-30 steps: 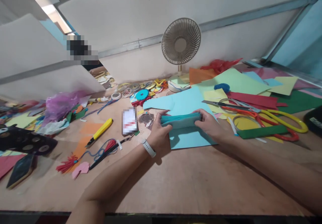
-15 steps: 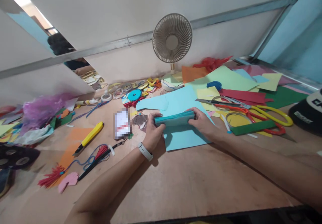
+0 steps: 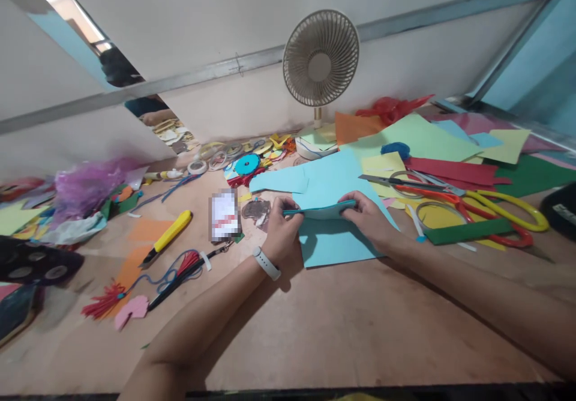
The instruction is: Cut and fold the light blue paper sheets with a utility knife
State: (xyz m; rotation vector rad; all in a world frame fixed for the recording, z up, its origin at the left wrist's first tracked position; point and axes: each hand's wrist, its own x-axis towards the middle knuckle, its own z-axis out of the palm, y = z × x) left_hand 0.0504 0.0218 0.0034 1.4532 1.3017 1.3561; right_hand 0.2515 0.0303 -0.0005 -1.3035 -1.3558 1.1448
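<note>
While the folded teal paper (image 3: 320, 211) runs crosswise above a light blue sheet (image 3: 335, 242) on the desk (image 3: 342, 329), the left hand (image 3: 279, 233) and right hand (image 3: 369, 218) pinch its opposite ends, equally near.

A folded strip of teal paper (image 3: 320, 211) sat just right of the frame's centre, held by its two ends and turned nearly edge-on, so it showed as a thin, slightly bowed band running left to right. It hung just above a larger light blue sheet (image 3: 335, 242) that lay flat on the wooden table, its near corner pointing toward the lower middle.
</note>
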